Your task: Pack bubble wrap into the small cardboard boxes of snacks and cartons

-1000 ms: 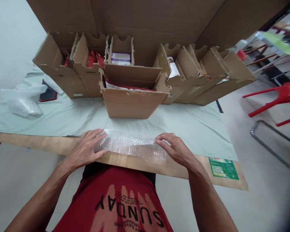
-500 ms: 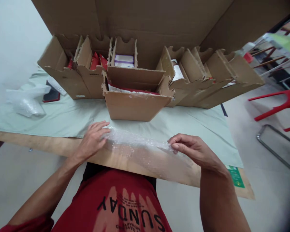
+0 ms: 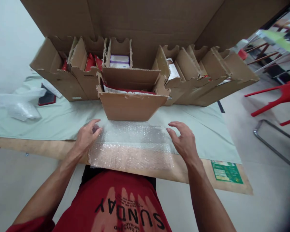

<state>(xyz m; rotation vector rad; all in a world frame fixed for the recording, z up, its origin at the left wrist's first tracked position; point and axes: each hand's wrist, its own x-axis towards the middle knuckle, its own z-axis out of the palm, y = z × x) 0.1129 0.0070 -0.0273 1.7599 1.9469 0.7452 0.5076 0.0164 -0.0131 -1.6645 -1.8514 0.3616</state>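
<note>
A sheet of clear bubble wrap (image 3: pixel 132 146) lies flat in front of me, partly on the pale green cloth (image 3: pixel 203 129) and partly on the bare wooden table edge (image 3: pixel 48 147). Beside its left side is my left hand (image 3: pixel 88 135), open, with thumb and fingers apart; whether it touches the sheet I cannot tell. Just off the sheet's right edge, my right hand (image 3: pixel 183 140) is open too, fingers spread and holding nothing. Directly behind the sheet stands a low cardboard box (image 3: pixel 132 104) with red and white packets (image 3: pixel 128 91) inside.
Several open cardboard bins (image 3: pixel 55 85) line the back; one holds red packets (image 3: pixel 90 62), another white-and-purple boxes (image 3: pixel 120 61). At left lie a bubble-wrapped bundle (image 3: pixel 24 109) and a dark phone-like object (image 3: pixel 47 96). A green printed sheet (image 3: pixel 227 171) lies at right, near a red chair (image 3: pixel 285 96).
The bubble wrap, held up by its two ends before, now lies spread flat. Both hands have let go of it, and the right hand has opened. The green printed sheet shows more fully.
</note>
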